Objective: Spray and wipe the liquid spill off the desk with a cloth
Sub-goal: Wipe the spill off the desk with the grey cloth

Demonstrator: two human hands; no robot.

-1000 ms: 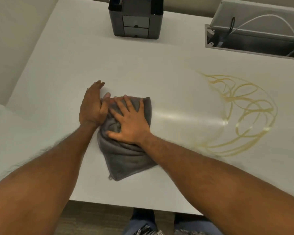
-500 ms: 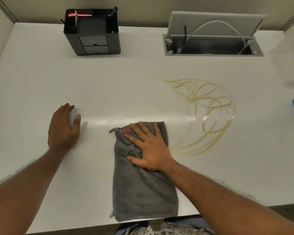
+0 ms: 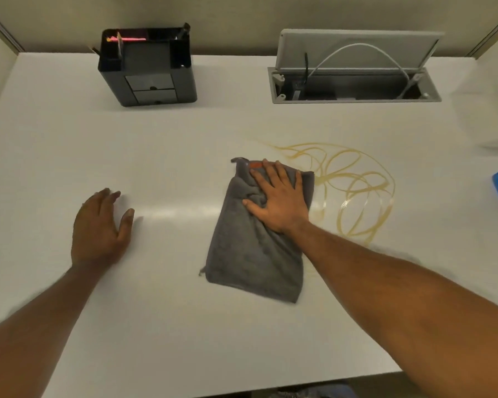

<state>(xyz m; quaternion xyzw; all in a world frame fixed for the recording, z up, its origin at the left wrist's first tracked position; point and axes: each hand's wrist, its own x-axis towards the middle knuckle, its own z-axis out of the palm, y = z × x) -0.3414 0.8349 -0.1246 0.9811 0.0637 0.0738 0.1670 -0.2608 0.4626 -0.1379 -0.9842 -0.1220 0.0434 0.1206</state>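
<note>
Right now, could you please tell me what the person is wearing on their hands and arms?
Nothing that shows: the left hand and right hand are bare, without gloves, rings or a watch, and both forearms are unsleeved to the frame's edge.

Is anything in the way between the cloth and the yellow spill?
No, nothing visible. The right hand presses the grey cloth flat on the desk, and the cloth's right edge already sits at the nearest streaks of the yellow spill.
</note>
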